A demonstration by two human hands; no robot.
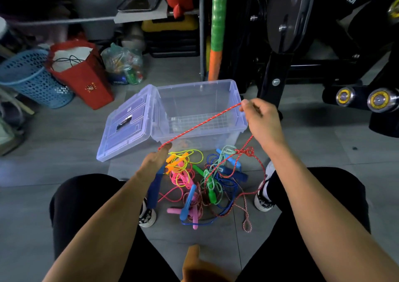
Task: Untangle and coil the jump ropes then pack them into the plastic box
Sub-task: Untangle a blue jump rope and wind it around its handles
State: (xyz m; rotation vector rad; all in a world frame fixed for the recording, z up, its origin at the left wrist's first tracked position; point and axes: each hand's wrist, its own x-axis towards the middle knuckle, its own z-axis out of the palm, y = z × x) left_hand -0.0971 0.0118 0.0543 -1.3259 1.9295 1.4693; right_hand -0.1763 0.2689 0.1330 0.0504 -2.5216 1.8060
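Note:
A red-and-white braided rope [200,125] is stretched taut between my two hands, above the clear plastic box [236,100], which stands open with nothing visible inside. My left hand [156,159] pinches one end of the stretch and also holds a blue handle [155,187]. My right hand [262,120] pinches the rope higher up at the box's right rim. From there the rope drops into a knot [246,151] on a tangled pile of jump ropes [203,184] on the floor between my feet: pink, yellow, blue and green cords with coloured handles.
The box's hinged lid [125,126] lies open to the left on the grey tile floor. A red paper bag [86,76], a blue mesh basket [32,78] and a plastic bag of items stand behind on the left. Black exercise equipment [302,44] fills the right rear.

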